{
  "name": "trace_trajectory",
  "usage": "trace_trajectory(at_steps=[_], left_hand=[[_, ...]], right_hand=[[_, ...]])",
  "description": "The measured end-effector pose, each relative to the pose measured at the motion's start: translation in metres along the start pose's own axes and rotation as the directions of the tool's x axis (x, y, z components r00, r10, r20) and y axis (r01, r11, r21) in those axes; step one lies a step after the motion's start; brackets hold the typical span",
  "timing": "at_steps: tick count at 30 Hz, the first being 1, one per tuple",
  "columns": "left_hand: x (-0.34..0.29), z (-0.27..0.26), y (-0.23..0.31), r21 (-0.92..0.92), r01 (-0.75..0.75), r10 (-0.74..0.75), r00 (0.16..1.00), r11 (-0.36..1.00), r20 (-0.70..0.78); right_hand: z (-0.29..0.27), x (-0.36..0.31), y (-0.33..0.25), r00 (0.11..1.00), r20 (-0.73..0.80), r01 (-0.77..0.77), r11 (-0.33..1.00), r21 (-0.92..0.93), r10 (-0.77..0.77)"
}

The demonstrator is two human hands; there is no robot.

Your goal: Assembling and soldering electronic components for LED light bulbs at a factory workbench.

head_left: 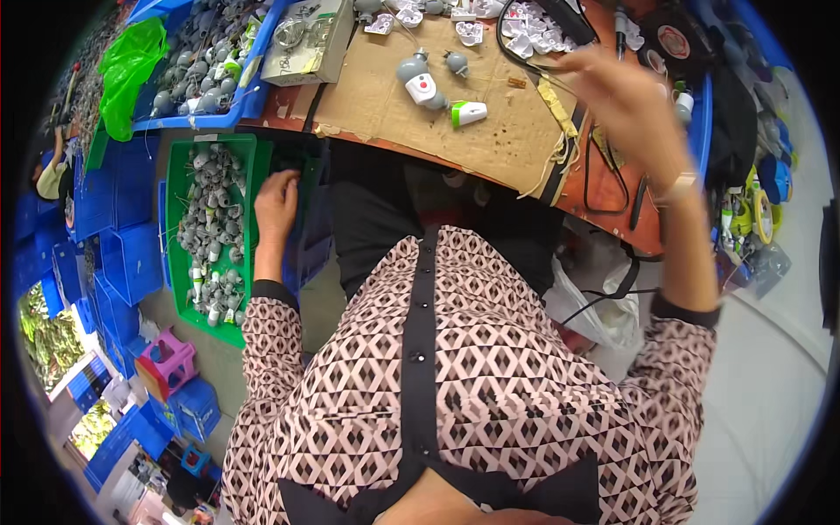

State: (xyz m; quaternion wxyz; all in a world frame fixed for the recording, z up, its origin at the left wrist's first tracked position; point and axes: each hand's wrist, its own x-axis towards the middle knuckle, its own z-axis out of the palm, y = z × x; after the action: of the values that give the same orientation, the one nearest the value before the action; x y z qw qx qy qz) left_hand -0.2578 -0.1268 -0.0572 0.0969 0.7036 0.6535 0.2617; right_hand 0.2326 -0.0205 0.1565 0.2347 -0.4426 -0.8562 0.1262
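On the brown cardboard (367,96) lie a grey-and-white rounded housing with a red dot (422,86), a small grey bulb-shaped part (457,63) and a white-and-green cap (470,113). My left hand (276,205) hangs low at the right side of the green crate (248,302). Its fingers are curled closed, and whatever may be in them is hidden. Grey parts with thin wires (210,210) fill that crate. Raised over the right side of the table, my right hand (617,105) is smeared by motion, so its grip is unclear.
A blue crate (249,98) of grey parts stands at the upper left, beside a grey-white box (306,44). White plastic pieces (532,33) lie at the table's far side. A black cable (604,208) loops near the right edge, by a yellow-taped strip (558,107).
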Motion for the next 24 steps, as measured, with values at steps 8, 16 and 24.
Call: trace_trajectory(at_steps=[8,16,24], left_hand=[[0.108,0.012,0.1,-0.019,-0.415,0.41,0.904,0.91,-0.122],[0.139,0.031,0.145,0.052,-0.635,0.636,0.761,0.771,-0.126],[0.166,0.003,0.129,0.141,-0.71,0.723,0.673,0.69,-0.153]], right_hand=[[0.138,-0.026,0.033,0.993,-0.099,-0.092,0.972,-0.217,0.071],[0.17,0.016,0.004,0.992,0.015,-0.128,0.991,0.047,0.127],[0.164,0.061,-0.05,0.998,-0.036,0.058,0.998,0.026,-0.057]])
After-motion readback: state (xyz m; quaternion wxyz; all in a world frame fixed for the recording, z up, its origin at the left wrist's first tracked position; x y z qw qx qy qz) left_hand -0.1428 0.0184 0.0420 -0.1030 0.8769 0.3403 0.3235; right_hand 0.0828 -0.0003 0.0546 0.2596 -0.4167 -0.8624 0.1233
